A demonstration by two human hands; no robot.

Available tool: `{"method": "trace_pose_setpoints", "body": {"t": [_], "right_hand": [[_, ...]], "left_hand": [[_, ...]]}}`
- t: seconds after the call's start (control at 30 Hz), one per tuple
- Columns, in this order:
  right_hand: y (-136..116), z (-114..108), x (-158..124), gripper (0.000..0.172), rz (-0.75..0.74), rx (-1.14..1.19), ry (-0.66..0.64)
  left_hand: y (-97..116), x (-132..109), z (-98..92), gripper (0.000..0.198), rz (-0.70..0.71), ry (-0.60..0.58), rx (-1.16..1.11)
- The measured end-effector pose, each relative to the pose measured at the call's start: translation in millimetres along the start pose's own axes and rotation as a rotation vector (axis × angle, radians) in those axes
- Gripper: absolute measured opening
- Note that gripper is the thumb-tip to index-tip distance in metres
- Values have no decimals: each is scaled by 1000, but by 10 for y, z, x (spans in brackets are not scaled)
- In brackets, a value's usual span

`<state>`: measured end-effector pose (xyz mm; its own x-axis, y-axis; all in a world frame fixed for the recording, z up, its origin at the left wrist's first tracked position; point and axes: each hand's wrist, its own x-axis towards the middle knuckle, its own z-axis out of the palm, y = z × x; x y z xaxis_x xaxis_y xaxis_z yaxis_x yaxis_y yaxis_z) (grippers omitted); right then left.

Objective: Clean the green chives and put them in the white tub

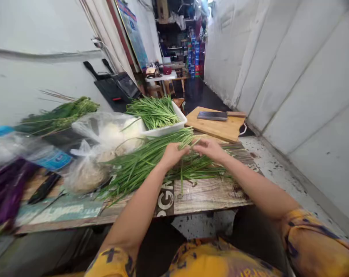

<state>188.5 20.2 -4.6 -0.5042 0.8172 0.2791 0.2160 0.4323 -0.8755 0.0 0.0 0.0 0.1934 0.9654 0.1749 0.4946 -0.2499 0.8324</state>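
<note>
A long pile of green chives (145, 159) lies across the worn wooden table (209, 194). Over its right part my left hand (173, 153) and my right hand (210, 148) meet, fingers pinched on a few chive stalks (182, 169) that hang down between them. Behind the pile a white tub (165, 130) holds more cut chives.
A wooden cutting board (217, 127) with a cleaver (213, 115) sits at the far right. Clear plastic bags (105, 142) lie left of the pile, beside a dark knife (44, 187) and purple packaging (7, 188). Another bunch of greens (61, 115) lies against the left wall. A narrow corridor runs ahead.
</note>
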Motion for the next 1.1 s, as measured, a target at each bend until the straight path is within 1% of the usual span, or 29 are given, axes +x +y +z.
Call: {"method": "trace_pose_setpoints", "body": {"t": [0.1,0.2,0.23,0.27,0.3,0.37,0.4,0.43,0.47,0.5,0.53,0.6,0.63,0.67,0.7,0.73,0.77,0.8,0.87,0.9,0.93,0.97,1.03,1.1], "right_hand": [[134,-138,64,32,72,-136,203],[245,-332,93,34,128,-306,346],[261,-383,91,34,96,-383,367],[262,-414,83,33,21,-467,359],[249,-419,72,33,-86,-543,316],[190,-361,49,35,-283,-620,153],[155,-309,42,31,-326,-609,56],[125,-253,39,28,-321,-558,-37],[104,-202,41,28,-272,-462,-85],[97,-164,49,31,-192,-325,-78],[105,-145,62,33,-98,-160,-23],[164,-167,106,38,76,154,181],[209,-203,136,39,143,244,297],[260,-247,174,40,194,266,395],[314,-291,219,40,231,212,456],[368,-326,272,40,259,95,479],[421,-346,334,40,277,-65,459],[472,-346,403,36,274,-246,398],[566,-294,555,21,205,-620,195],[607,-251,628,19,162,-767,96],[640,-208,693,22,127,-874,21],[662,-173,744,24,110,-944,-18],[660,-147,784,23,115,-1011,-31],[581,-194,724,27,96,-1051,-60]], "left_hand": [[-27,-8,0,33,14,23,-1],[-58,-7,7,32,-3,62,-13],[-69,-6,11,32,-16,70,-9],[-80,-3,16,32,-25,71,3],[-90,-1,19,32,-27,65,21],[-104,1,19,32,-15,33,59],[-107,1,13,33,-7,14,66],[-106,1,5,33,0,0,59],[-103,-1,-7,34,4,-5,39],[-99,-3,-19,34,6,-1,10],[-95,-5,-33,35,5,12,-19],[-91,-7,-60,34,-17,62,-67],[-93,-7,-73,33,-38,97,-85],[-97,-6,-86,33,-60,137,-100],[-102,-4,-99,32,-77,184,-114],[-108,-2,-112,31,-86,232,-126],[-114,2,-123,30,-80,271,-133],[-120,5,-132,29,-62,299,-135],[-135,12,-143,29,-13,324,-126],[-147,16,-145,29,11,326,-121],[-161,19,-147,29,32,328,-118],[-177,21,-149,29,46,335,-118],[-208,24,-159,29,46,368,-115],[-223,21,-174,29,34,411,-79]]}}
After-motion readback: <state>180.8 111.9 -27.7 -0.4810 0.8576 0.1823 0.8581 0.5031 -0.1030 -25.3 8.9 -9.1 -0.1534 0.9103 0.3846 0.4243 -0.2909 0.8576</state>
